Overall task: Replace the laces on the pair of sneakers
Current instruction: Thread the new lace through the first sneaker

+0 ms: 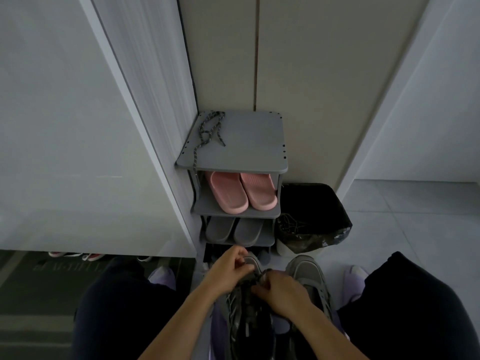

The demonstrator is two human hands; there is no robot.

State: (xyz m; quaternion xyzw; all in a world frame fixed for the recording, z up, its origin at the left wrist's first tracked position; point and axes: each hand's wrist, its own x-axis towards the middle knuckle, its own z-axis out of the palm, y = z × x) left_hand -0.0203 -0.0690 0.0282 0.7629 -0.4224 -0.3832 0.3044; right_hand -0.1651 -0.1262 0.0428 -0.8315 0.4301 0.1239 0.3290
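A grey and black sneaker (246,313) lies between my knees, toe pointing away from me. My left hand (228,268) has its fingers curled over the toe end of the lacing and pinches a dark lace. My right hand (280,289) pinches the lace on the other side of the tongue. The second grey sneaker (309,276) stands just to the right on the floor. A speckled grey lace (207,131) lies loose on top of the grey shoe rack (249,152), one end hanging over its front left edge.
The rack holds pink slippers (242,192) and grey slippers (233,229) on lower shelves. A bin with a black bag (317,216) stands right of it, with dark laces (288,224) on its rim. A white cabinet wall (78,126) rises at left; tiled floor (415,229) lies at right.
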